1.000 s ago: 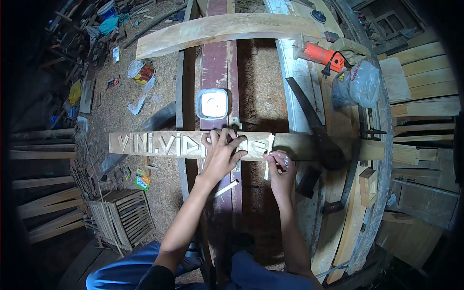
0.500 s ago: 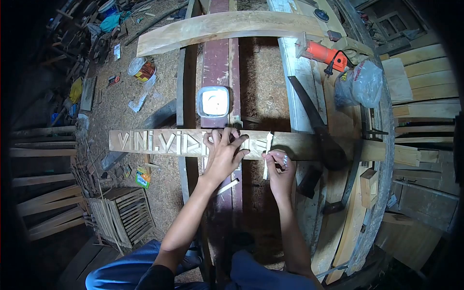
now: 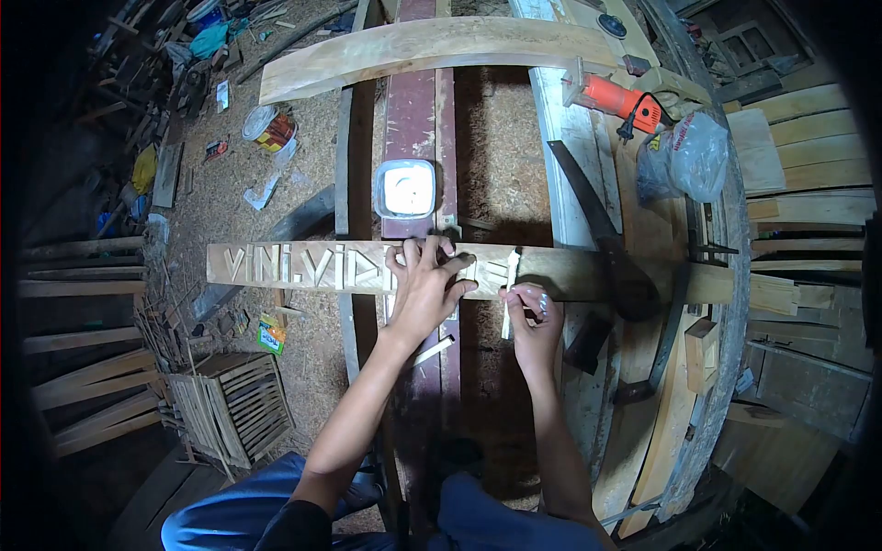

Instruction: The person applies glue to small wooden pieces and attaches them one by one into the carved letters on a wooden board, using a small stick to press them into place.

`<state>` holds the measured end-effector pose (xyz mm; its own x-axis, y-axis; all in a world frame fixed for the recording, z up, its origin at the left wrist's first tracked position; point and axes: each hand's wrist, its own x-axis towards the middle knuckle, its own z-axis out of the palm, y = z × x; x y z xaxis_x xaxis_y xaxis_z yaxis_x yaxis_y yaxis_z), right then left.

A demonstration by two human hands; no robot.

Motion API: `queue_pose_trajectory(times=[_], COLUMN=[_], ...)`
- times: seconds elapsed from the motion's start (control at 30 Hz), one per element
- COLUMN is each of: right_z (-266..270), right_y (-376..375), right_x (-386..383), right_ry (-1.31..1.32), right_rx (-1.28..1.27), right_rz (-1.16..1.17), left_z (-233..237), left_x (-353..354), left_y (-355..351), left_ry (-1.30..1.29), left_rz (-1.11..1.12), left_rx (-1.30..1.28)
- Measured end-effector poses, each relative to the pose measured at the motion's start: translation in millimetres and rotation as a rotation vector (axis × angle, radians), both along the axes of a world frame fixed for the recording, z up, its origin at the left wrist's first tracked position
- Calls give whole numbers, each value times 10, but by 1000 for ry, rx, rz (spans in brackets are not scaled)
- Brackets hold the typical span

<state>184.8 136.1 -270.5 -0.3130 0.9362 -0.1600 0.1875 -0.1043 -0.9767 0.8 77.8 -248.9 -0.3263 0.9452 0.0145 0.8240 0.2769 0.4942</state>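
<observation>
A long wooden board (image 3: 570, 275) lies crosswise in front of me, with raised pale wooden letters (image 3: 344, 268) reading "VINI.VIDI" along its left part. My left hand (image 3: 423, 283) rests on it with bent, spread fingers, fingertips on the letters, hiding some of them. Pinched between the fingers of my right hand (image 3: 536, 323) is a thin wooden stick (image 3: 507, 321), held upright at the board's near edge, its upper end over the board. Beyond the board stands a clear plastic tub (image 3: 405, 190) of white stuff. A short wooden strip (image 3: 430, 353) lies near my left wrist.
A handsaw (image 3: 597, 220) lies on the right, its handle over the board. Farther back are an orange power tool (image 3: 620, 101), a plastic bag (image 3: 695, 156) and a curved plank (image 3: 432, 46). A slatted crate (image 3: 230, 413) and a paint can (image 3: 269, 127) stand on the left floor.
Both hands stay almost in place, the left still on the letters. The stick in my right hand has shifted very slightly. Nothing has been taken up or let go.
</observation>
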Motion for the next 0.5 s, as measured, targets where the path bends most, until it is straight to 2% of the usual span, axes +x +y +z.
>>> queue_pose_trajectory(times=[0.1,0.17,0.5], right_z=[-20,34,81], right_y=[5,7,-30], right_x=[-4,-20,-15], right_ry=[-16,-10,-25], right_rx=[46,-12,29], right_rz=[7,-4,0], left_z=[-9,21,3], left_x=[14,29,2], left_y=[17,41,41], left_ry=[6,28,22], left_rz=[50,86,69], left_rx=[-33,-91,-96])
